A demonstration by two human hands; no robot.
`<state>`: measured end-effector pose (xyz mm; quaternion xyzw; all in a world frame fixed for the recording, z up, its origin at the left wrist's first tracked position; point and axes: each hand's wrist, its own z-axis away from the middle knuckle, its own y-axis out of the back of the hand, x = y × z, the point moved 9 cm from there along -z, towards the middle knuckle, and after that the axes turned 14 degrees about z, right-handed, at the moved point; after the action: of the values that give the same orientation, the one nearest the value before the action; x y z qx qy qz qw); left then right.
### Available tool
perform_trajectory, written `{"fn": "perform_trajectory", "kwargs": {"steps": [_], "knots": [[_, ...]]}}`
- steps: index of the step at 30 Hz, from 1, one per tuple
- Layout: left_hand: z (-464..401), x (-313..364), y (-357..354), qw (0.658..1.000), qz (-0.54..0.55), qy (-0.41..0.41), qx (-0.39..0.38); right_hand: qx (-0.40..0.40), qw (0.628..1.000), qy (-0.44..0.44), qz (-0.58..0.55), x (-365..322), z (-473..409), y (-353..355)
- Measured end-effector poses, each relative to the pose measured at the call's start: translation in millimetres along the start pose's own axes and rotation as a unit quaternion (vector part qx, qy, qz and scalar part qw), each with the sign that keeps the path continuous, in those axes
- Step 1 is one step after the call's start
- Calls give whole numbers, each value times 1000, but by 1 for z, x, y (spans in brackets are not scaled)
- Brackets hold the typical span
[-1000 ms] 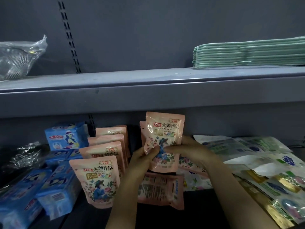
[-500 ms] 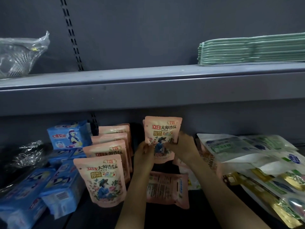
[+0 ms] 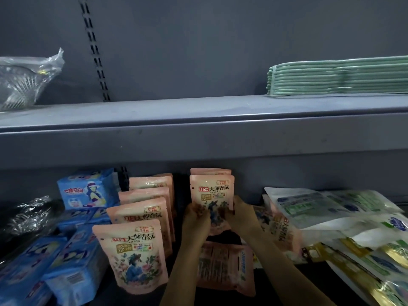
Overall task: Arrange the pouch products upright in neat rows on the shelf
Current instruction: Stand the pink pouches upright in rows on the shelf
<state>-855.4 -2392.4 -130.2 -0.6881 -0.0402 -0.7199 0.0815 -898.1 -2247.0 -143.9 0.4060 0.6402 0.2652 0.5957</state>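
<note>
now lower and farther back than a second ago, the held pink pouch point(image 3: 211, 195) stands upright at the far end of the lower shelf point(image 3: 223, 297), in front of another pouch just behind it. the left hand point(image 3: 196, 219) and right hand point(image 3: 241, 214) both grip its lower corners, so a second row looks under way. left of it stands a finished row of pink pouches point(image 3: 134, 252). a fallen pink pouch point(image 3: 223, 266) lies flat near the wrists, blocking that row's near end. sprawling refill bags point(image 3: 331, 208) crowd the right; blue packs point(image 3: 86, 191) sit left.
</note>
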Motion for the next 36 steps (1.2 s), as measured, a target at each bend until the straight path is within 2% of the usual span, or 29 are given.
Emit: {"fn": "perform_trajectory", "kwargs": {"steps": [10,15,22,26,32,36], "knots": [[1,-1,-4,999,37,12,-13,-44,998,-34,14,3,-4,-7],[0,-2,-5,999,22,25,-28,-60,997,-42,8,4,-3,-8],[5,-7,0,998,-10,59,-16,-22,998,-49,13,11,0,11],[15,6,-5,999,-29,34,-25,-27,998,-24,57,8,11,23],[35,9,-8,996,-58,-11,-65,-120,989,-26,83,12,48,16],[42,5,-1,994,-94,-22,-57,-250,955,-133,88,36,101,2]]}}
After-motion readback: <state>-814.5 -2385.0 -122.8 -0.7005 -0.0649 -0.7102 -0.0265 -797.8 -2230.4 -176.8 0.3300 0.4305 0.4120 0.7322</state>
